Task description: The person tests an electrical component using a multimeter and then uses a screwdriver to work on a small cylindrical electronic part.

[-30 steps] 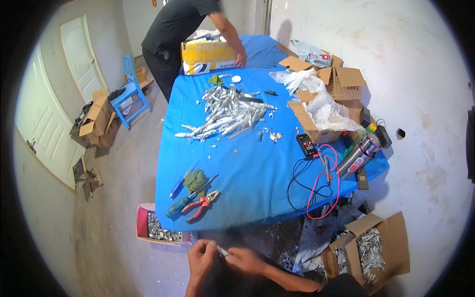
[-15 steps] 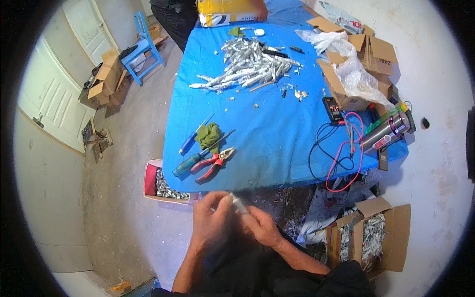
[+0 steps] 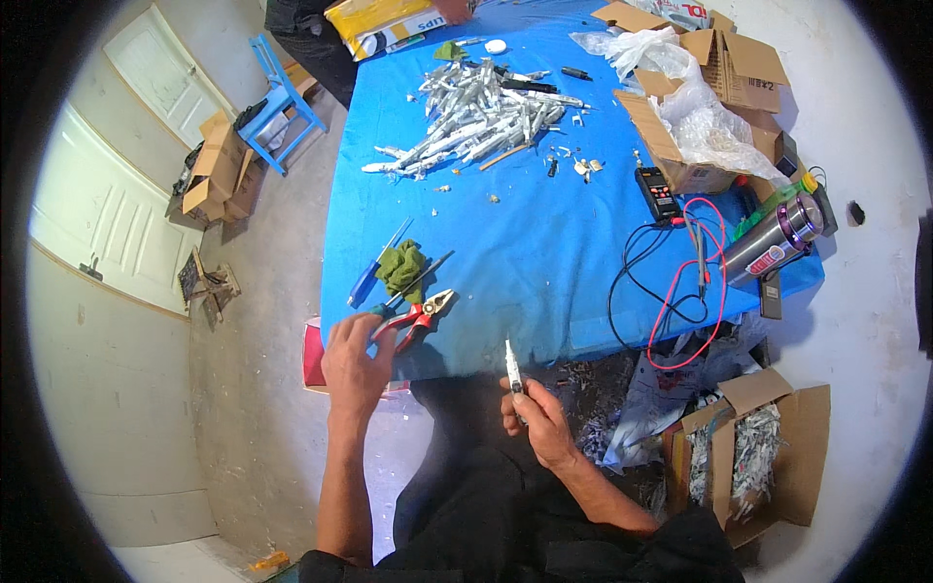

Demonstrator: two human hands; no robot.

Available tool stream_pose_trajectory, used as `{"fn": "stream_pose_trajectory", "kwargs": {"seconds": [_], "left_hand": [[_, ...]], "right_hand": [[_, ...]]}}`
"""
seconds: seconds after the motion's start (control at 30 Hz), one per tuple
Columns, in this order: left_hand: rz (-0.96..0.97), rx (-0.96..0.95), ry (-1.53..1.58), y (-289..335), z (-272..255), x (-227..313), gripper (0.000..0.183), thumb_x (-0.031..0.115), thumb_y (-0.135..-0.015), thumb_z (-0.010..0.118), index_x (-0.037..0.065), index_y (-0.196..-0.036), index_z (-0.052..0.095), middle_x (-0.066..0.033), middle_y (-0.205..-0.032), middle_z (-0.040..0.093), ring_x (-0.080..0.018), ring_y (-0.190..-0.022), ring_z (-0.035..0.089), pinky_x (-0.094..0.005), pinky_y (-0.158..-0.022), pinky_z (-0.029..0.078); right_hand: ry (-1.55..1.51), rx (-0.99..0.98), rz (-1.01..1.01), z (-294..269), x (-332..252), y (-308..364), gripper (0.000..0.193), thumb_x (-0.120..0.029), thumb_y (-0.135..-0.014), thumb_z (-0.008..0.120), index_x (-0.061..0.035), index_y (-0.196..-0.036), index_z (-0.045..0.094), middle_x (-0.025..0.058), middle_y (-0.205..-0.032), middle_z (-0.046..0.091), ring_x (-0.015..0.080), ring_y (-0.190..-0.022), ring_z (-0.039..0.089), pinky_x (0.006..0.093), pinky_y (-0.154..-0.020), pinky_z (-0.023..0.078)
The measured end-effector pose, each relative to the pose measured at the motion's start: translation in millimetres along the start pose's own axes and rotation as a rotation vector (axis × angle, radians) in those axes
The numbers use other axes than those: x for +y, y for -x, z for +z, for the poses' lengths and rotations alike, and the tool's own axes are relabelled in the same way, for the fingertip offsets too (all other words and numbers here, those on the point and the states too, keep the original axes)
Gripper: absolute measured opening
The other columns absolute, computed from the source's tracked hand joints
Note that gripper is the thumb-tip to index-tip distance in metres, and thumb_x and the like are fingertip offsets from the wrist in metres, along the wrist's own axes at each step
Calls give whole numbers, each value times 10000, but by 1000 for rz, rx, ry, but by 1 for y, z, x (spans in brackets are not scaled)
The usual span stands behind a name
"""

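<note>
My right hand (image 3: pixel 539 423) holds a slim, pen-shaped piece (image 3: pixel 513 364), white and silver with a dark lower part. Its narrow tip points up, and thumb and fingers close round its lower end just off the table's front edge. On the left, my left hand (image 3: pixel 356 364) curls over the handle of a teal screwdriver (image 3: pixel 428 272); the fingers cover most of that handle. Red-handled pliers (image 3: pixel 424 313) lie right beside the thumb. A crumpled green cloth (image 3: pixel 400 267) touches the screwdriver's shaft, and a blue screwdriver (image 3: pixel 367 280) rests left of it.
Silver-white sticks (image 3: pixel 486 117) form a pile on the blue-covered table (image 3: pixel 544 253). A multimeter (image 3: pixel 657 194) with leads and a steel flask (image 3: pixel 777 241) stand right. Cardboard boxes (image 3: pixel 743 87) line the far right; another box (image 3: pixel 802 447) sits below. A person (image 3: pixel 311 44) holds a yellow package (image 3: pixel 384 24).
My hands have separated. The left moved up and left onto the teal screwdriver; the right kept the pen-shaped piece and turned it upright. The far person's yellow package tilted and shifted left.
</note>
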State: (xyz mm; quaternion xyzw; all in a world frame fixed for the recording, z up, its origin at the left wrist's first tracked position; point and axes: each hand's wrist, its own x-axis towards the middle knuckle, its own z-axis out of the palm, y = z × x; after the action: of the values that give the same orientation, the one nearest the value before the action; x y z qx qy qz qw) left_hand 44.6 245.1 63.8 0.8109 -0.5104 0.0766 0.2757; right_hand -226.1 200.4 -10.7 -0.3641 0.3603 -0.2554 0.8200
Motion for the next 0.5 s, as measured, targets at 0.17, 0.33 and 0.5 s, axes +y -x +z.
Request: {"fn": "stream_pose_trajectory", "kwargs": {"seconds": [0.17,0.33,0.5], "left_hand": [[37,-63,-167,-10,11,-60,266,154,-858,754,45,-1098,714,-163,-1158,707,-362,-1084,650,-445,-922,522],[-145,-275,54,-18,16,-74,297,182,-879,743,14,-1122,708,-212,-1179,686,-398,-1085,644,-455,-940,522],[-133,-290,114,-20,13,-74,288,167,-878,741,3,-1111,699,-202,-1145,688,-401,-1058,649,-455,-897,532]], "right_hand": [[26,-33,-1,-6,6,-8,344,-172,-1044,520,31,-1318,561,33,-913,615,108,-769,583,266,-674,507],[48,-14,-8,-7,2,-16,332,-164,-1041,537,23,-1314,567,32,-894,624,94,-747,583,256,-665,508],[-6,27,67,-4,-5,-20,321,-190,-1039,571,11,-1289,587,35,-902,637,89,-723,574,261,-628,488]]}}
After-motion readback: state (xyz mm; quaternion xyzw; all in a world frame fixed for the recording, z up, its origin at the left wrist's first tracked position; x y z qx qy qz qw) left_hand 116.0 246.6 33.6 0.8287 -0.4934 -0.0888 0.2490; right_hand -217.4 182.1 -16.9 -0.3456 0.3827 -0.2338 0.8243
